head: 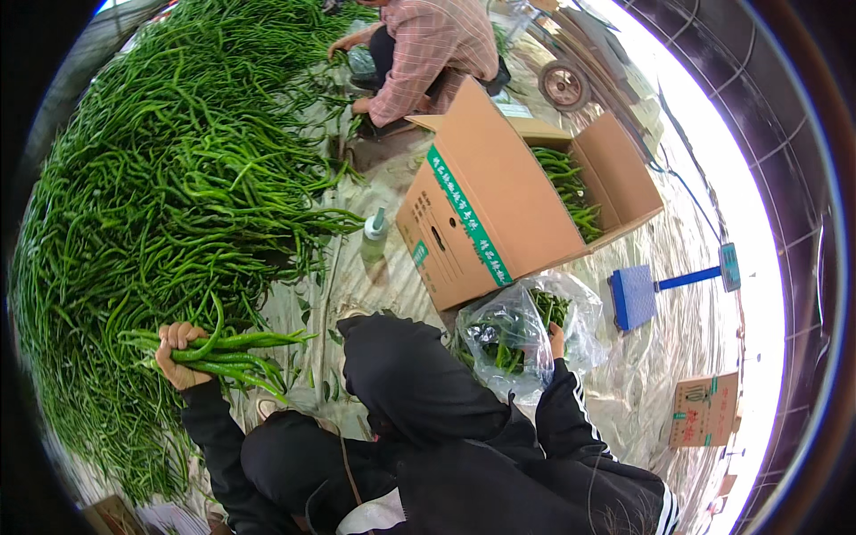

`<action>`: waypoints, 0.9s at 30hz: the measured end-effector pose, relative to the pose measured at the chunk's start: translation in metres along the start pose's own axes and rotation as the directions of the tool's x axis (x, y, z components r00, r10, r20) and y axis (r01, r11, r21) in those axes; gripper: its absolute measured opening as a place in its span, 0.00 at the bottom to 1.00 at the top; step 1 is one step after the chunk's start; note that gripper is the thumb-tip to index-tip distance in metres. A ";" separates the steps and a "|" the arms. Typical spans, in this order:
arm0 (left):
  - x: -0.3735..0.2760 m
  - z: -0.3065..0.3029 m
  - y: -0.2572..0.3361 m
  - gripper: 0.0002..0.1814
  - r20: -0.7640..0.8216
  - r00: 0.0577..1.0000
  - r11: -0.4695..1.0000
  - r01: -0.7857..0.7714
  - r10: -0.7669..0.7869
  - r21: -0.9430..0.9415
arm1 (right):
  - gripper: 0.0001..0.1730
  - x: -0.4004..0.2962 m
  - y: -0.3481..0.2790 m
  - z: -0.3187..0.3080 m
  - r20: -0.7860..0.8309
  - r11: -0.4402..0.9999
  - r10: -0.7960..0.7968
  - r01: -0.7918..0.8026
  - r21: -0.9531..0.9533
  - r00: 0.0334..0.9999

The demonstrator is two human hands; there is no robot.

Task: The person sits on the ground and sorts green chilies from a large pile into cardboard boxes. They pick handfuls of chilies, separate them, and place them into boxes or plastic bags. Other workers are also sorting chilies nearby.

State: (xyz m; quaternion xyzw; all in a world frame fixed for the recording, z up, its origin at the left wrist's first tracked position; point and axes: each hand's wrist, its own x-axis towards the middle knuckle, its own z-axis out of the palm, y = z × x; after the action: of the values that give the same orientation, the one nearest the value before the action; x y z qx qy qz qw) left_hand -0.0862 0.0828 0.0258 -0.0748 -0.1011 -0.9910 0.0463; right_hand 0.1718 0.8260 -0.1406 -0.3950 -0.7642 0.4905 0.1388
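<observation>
Long green chili peppers stick out on both sides of my left hand, whose fingers are closed around the bunch. Beneath and beyond that hand spreads a large heap of the same peppers. To my right, a clear plastic bag with peppers in it lies against the cardboard box. My right hand is at the side of this bag, close to the peppers inside. Its fingers are partly hidden, and I cannot tell whether they grip the plastic or peppers.
An open cardboard box holding peppers stands ahead. Left of it is a pump bottle. A co-worker crouches at the heap. On the right are a blue platform scale and a smaller box. A wheeled cart stands behind.
</observation>
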 end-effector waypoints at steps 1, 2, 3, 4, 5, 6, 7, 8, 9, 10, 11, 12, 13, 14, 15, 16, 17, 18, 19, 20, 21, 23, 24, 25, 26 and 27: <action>-0.004 0.000 0.016 0.09 0.010 1.000 0.998 0.004 -0.004 0.062 | 0.31 -0.025 -0.009 0.037 -0.024 0.991 -0.068 0.064 -0.115 0.997; -0.007 -0.001 0.021 0.09 -0.006 1.000 0.997 0.009 -0.008 0.083 | 0.28 -0.034 -0.030 0.045 0.023 0.937 -0.132 0.132 -0.324 0.991; -0.005 -0.001 0.017 0.09 0.007 1.000 0.997 0.019 -0.020 0.079 | 0.25 -0.059 -0.078 0.048 -0.047 0.981 -0.104 0.095 -0.168 0.993; -0.005 -0.005 0.014 0.09 0.001 0.999 0.997 0.036 -0.036 0.072 | 0.25 -0.046 -0.051 0.032 0.042 0.919 -0.233 0.234 -0.316 0.971; -0.006 -0.009 0.012 0.09 -0.005 0.999 0.996 0.053 -0.053 0.067 | 0.25 -0.049 -0.063 0.025 0.079 0.978 -0.190 0.196 -0.078 0.979; -0.004 -0.012 0.001 0.10 -0.003 0.997 0.997 0.074 -0.074 0.038 | 0.25 -0.049 -0.071 0.004 0.098 0.980 -0.149 0.134 0.147 0.984; -0.004 -0.010 0.007 0.10 -0.008 0.997 0.996 0.075 -0.074 0.047 | 0.25 -0.057 -0.096 0.021 0.213 0.690 0.028 -0.173 0.703 0.977; -0.005 -0.005 0.019 0.10 0.007 0.998 0.995 0.060 -0.061 0.078 | 0.24 -0.070 -0.132 0.044 0.174 0.644 0.111 -0.204 0.737 0.978; -0.005 -0.003 0.024 0.10 0.022 0.998 0.995 0.053 -0.055 0.088 | 0.20 -0.084 -0.171 0.054 0.193 0.477 0.195 -0.265 0.838 0.962; -0.004 -0.003 0.019 0.10 0.013 0.998 0.996 0.060 -0.061 0.065 | 0.18 -0.092 -0.191 0.044 0.174 0.387 0.173 -0.230 0.893 0.969; -0.003 -0.003 0.015 0.10 -0.002 0.998 0.996 0.071 -0.071 0.053 | 0.17 -0.099 -0.203 0.035 0.160 0.289 0.155 -0.200 0.936 0.975; -0.003 -0.003 0.012 0.09 0.001 0.997 0.995 0.078 -0.078 0.065 | 0.15 -0.102 -0.216 0.029 0.118 0.276 0.165 -0.161 0.948 0.979; -0.002 -0.004 0.010 0.09 0.004 0.996 0.993 0.083 -0.084 0.078 | 0.14 -0.102 -0.215 0.022 0.112 0.266 0.119 -0.141 0.953 0.986; -0.002 -0.007 0.009 0.08 0.003 0.997 0.990 0.082 -0.082 0.111 | 0.13 -0.100 -0.212 0.013 0.107 0.257 0.073 -0.123 0.959 0.992; -0.002 -0.009 0.009 0.08 0.003 0.997 0.986 0.075 -0.076 0.146 | 0.12 -0.099 -0.217 0.010 0.104 0.245 0.024 -0.107 0.964 0.994; -0.001 -0.011 0.008 0.08 0.003 0.998 0.981 0.068 -0.069 0.180 | 0.10 -0.102 -0.226 0.007 0.081 0.231 0.050 -0.091 0.969 0.995; 0.001 -0.014 0.007 0.08 -0.003 0.998 0.980 0.068 -0.069 0.189 | 0.09 -0.100 -0.228 0.001 0.100 0.208 0.010 -0.100 0.973 0.995; 0.003 -0.016 0.002 0.08 -0.008 0.998 0.980 0.069 -0.069 0.188 | 0.08 -0.098 -0.230 -0.011 0.111 0.190 -0.034 -0.102 0.976 0.993; 0.002 -0.015 0.004 0.09 -0.018 0.998 0.977 0.064 -0.061 0.204 | 0.07 -0.100 -0.246 -0.007 0.136 0.165 -0.073 -0.123 0.979 0.988; 0.001 -0.013 0.005 0.13 -0.017 0.999 0.969 0.051 -0.048 0.242 | 0.04 -0.104 -0.264 -0.004 0.109 0.217 -0.019 -0.102 0.971 0.994; 0.001 -0.011 0.007 0.13 -0.023 0.999 0.973 0.044 -0.040 0.225 | 0.05 -0.109 -0.289 0.005 0.138 0.240 -0.100 -0.110 0.964 0.985; 0.001 -0.015 0.016 0.15 -0.039 0.999 0.983 0.024 -0.018 0.182 | 0.09 -0.120 -0.333 0.020 0.200 0.295 -0.263 -0.119 0.948 0.944; 0.002 -0.023 0.024 0.16 -0.014 1.000 0.990 0.020 -0.018 0.143 | 0.11 -0.129 -0.355 0.031 0.173 0.447 -0.357 0.005 0.895 0.918; 0.004 -0.024 0.037 0.15 0.041 0.998 0.987 0.047 -0.053 0.152 | 0.11 -0.136 -0.367 0.046 0.078 0.595 -0.440 0.225 0.772 0.895; 0.008 -0.022 0.032 0.16 0.038 0.998 0.984 0.044 -0.052 0.175 | 0.13 -0.145 -0.380 0.047 -0.172 0.696 -0.679 0.700 0.161 0.714; 0.018 -0.012 0.008 0.17 0.022 0.999 0.981 0.043 -0.048 0.187 | 0.18 -0.148 -0.391 0.029 -0.045 0.374 -0.918 0.821 -0.432 0.395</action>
State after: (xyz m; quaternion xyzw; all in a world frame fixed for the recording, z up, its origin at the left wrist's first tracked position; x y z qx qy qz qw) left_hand -0.1052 0.0708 0.0185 -0.0810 -0.1958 -0.9769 0.0293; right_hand 0.0676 0.6173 0.2071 -0.0088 -0.9000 0.1394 0.4130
